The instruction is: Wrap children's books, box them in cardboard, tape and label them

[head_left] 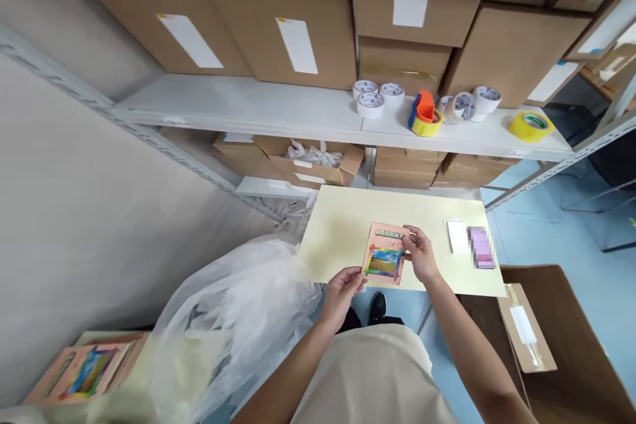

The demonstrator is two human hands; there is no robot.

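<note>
A small pink booklet (385, 253) with a colourful picture on its cover is held over the pale yellow table (342, 225). My left hand (342, 286) pinches its lower left corner. My right hand (419, 253) grips its right edge with curled fingers. Both hands are closed on the booklet, just above the table's near edge.
A white slip (456, 236) and a pink blurred item (481, 246) lie on the table's right. Tape rolls (370, 103) and a tape dispenser (424, 114) sit on the white shelf (278, 109). A clear plastic bag (233, 318), more booklets (84, 371) and an open carton (561, 344) flank me.
</note>
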